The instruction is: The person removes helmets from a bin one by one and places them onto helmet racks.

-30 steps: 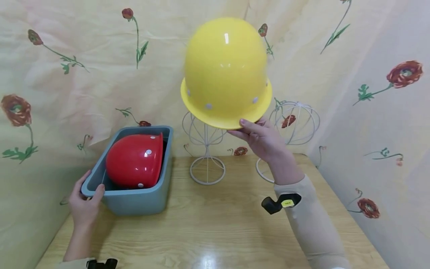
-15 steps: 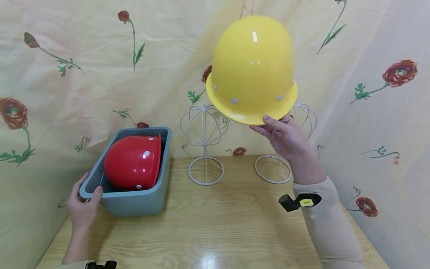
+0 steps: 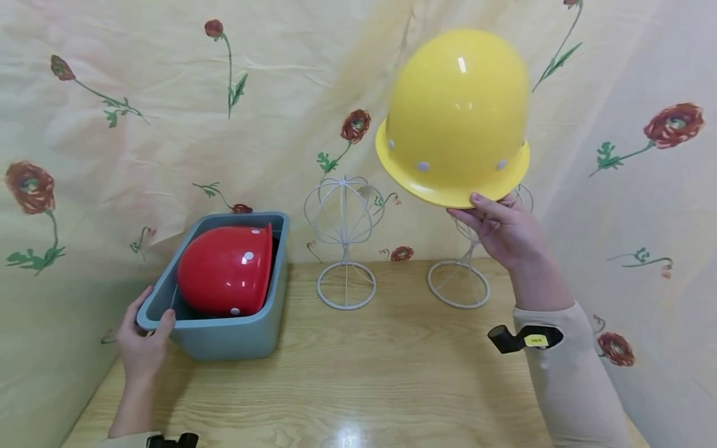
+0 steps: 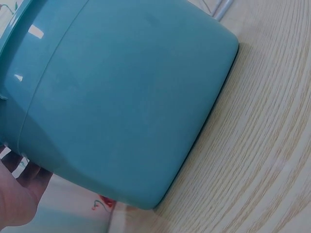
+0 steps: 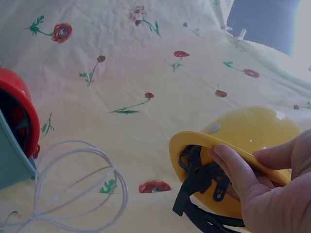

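A yellow hard hat [image 3: 459,112] is held up in the air by my right hand [image 3: 504,230], which pinches its brim with the thumb on top and fingers beneath. In the right wrist view the hat's black inner harness [image 5: 199,174] shows under the shell. Behind and below the hat stands a white wire hat stand [image 3: 459,283], its top mostly hidden. On the left, my left hand [image 3: 144,339] grips the near left corner of a blue-grey bin [image 3: 224,339], thumb inside the rim. Inside the bin a red hard hat [image 3: 224,270] lies on its side.
A second white wire stand [image 3: 345,239] stands bare between the bin and the raised hat. Both stands and the bin are on a wooden table [image 3: 358,373]. Flower-patterned sheeting [image 3: 269,124] rises at the back and on both sides.
My right hand has carried the yellow hard hat rightward, from in front of the middle stand to in front of the right one. The left hand keeps its grip on the bin.
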Demonstrator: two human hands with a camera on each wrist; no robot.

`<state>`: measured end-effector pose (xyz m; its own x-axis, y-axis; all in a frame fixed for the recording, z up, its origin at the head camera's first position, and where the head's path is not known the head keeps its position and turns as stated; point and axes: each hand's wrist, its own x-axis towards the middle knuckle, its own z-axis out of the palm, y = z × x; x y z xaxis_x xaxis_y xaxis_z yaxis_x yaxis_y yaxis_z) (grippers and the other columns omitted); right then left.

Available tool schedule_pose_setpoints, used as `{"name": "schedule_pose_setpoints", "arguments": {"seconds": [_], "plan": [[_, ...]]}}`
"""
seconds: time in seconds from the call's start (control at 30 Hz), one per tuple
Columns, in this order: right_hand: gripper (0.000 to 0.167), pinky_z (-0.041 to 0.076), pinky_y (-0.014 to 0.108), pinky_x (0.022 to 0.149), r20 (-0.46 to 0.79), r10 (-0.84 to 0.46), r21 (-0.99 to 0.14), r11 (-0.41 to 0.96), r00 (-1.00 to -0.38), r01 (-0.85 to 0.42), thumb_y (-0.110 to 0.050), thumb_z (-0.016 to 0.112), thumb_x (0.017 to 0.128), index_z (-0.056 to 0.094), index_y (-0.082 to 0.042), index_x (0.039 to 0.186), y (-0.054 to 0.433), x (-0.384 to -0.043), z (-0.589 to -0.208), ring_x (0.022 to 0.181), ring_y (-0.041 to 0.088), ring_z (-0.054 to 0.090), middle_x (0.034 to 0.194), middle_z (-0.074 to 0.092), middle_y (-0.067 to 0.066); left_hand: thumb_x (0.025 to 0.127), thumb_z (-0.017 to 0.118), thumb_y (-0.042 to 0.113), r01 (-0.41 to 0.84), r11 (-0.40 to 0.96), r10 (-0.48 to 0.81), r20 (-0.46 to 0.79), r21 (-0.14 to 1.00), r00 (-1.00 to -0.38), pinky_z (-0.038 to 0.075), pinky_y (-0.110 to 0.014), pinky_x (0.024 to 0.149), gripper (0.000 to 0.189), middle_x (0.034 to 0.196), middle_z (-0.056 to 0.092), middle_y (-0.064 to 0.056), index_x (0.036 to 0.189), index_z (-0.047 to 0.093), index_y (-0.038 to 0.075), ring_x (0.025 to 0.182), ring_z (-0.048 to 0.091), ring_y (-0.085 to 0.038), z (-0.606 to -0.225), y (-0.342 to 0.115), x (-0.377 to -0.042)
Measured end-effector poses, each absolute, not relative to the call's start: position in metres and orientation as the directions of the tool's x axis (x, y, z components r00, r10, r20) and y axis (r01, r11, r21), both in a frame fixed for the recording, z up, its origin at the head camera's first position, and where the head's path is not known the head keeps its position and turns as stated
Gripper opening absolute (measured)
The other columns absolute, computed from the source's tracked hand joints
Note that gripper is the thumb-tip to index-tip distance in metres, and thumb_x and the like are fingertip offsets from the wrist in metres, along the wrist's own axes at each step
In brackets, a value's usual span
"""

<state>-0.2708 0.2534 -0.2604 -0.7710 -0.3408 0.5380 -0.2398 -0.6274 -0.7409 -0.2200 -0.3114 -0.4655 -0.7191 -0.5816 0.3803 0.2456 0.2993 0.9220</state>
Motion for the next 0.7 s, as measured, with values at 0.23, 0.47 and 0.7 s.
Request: {"name": "schedule_pose_setpoints", "arguments": {"seconds": [0.23,0.47,0.7], "plan": [[0.044,0.057,0.041,0.099,0.581,-0.358,-0.698,-0.681,-0.730,-0.221,0.012,0.026,0.106,0.056,0.005,0.138,0.272,-0.274,-0.266,0.117,0.034,0.071,0.136,0.066,0.019,0.090,0.070,0.006,0.276,0.280,-0.584,0.392,0.919,-0.711,0.048,-0.003,0.073,0.054,0.118,0.060,0.023,0.143,0.062,0.010,0.099,0.059,0.002,-0.467,-0.311,-0.222],[0.047,0.054,0.044,0.102,0.587,-0.380,-0.690,-0.696,-0.715,-0.197,0.012,0.022,0.106,0.051,0.004,0.143,0.292,-0.277,-0.269,0.122,0.035,0.068,0.140,0.063,0.019,0.091,0.069,0.007,0.281,0.281,-0.585,0.396,0.918,-0.708,0.048,-0.003,0.075,0.053,0.118,0.060,0.023,0.144,0.061,0.010,0.100,0.059,0.002,-0.467,-0.308,-0.222],[0.049,0.047,0.048,0.107,0.574,-0.419,-0.632,-0.773,-0.704,-0.056,0.011,0.016,0.106,0.041,0.009,0.148,0.311,-0.281,-0.275,0.124,0.052,0.061,0.145,0.055,0.032,0.090,0.069,0.006,0.291,0.252,-0.589,0.385,0.923,-0.711,0.048,-0.003,0.075,0.055,0.119,0.061,0.021,0.144,0.060,0.008,0.101,0.059,0.002,-0.468,-0.309,-0.224]]}}
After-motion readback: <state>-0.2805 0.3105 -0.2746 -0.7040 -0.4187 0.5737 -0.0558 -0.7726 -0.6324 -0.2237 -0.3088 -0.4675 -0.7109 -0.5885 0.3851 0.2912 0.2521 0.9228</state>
